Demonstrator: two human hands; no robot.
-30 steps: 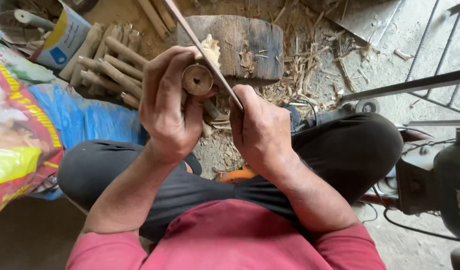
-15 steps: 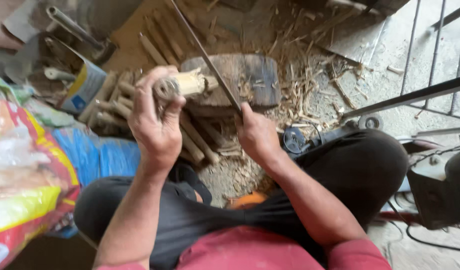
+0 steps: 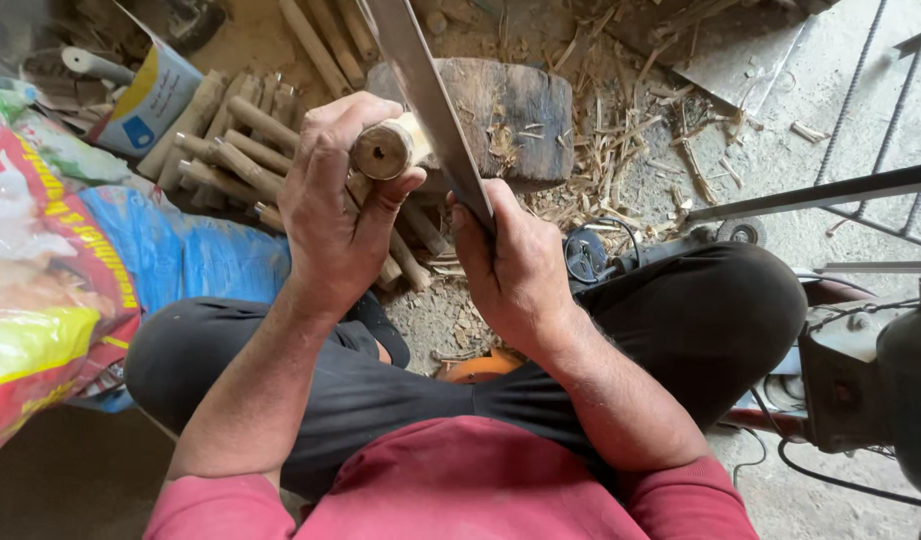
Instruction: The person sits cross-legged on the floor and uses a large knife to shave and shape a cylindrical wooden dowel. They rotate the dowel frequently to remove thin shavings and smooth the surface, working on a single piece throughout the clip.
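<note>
1. Lots of stuff is sitting around here: a pile of cut wooden sticks (image 3: 230,150) is lying on the ground to the left, with a colourful printed sack (image 3: 50,270) beside it, and a dark chopping block (image 3: 510,115) is sitting straight ahead with wood shavings (image 3: 620,160) scattered to its right. A grey machine (image 3: 880,390) is poking in at the right edge.
2. The left hand (image 3: 330,215) and the blade are covering part of the block, so I can't see all of its top.
3. The left hand is wrapping tight around a short wooden peg (image 3: 385,150), holding it up over the near edge of the block, just beside the blade.
4. The peg's long axis is running away from the camera toward the block, with the near cut end facing up at us.
5. That end is looking round and pale tan, with a small dark hole in the middle.
6. The right hand (image 3: 515,270) is closing around the handle end of a long flat metal blade (image 3: 430,100), which is slanting up and to the left, crossing just right of the peg.
</note>
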